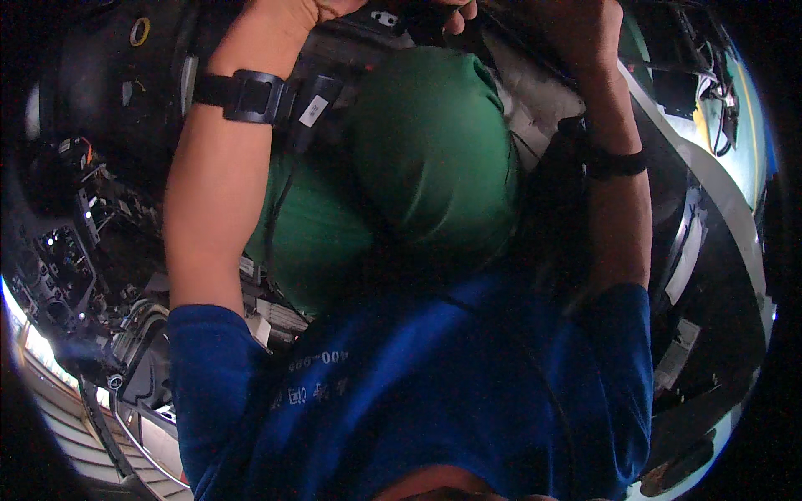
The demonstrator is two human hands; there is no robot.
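Observation:
Both my arms reach up to the top edge of the picture. My left hand [334, 7] is mostly cut off there; a dark strap with a square black frame [255, 97] circles its wrist. My right hand [585, 29] is also cut by the edge, its fingers out of sight, with a black band [616, 164] on the wrist. Between them a few fingertips [457, 18] show beside a dark part [430, 23]; which hand they belong to I cannot tell. Whether either hand grips anything is hidden. Below, my green-trousered knee [430, 142] is bent up.
I am inside a dark, partly stripped vehicle interior. A black device with a white label [315, 108] and a cable lies by my left forearm. Exposed wiring and brackets [71, 259] fill the left side. A pale curved door-frame edge [710, 167] runs down the right. A yellow ring [140, 32] is at upper left.

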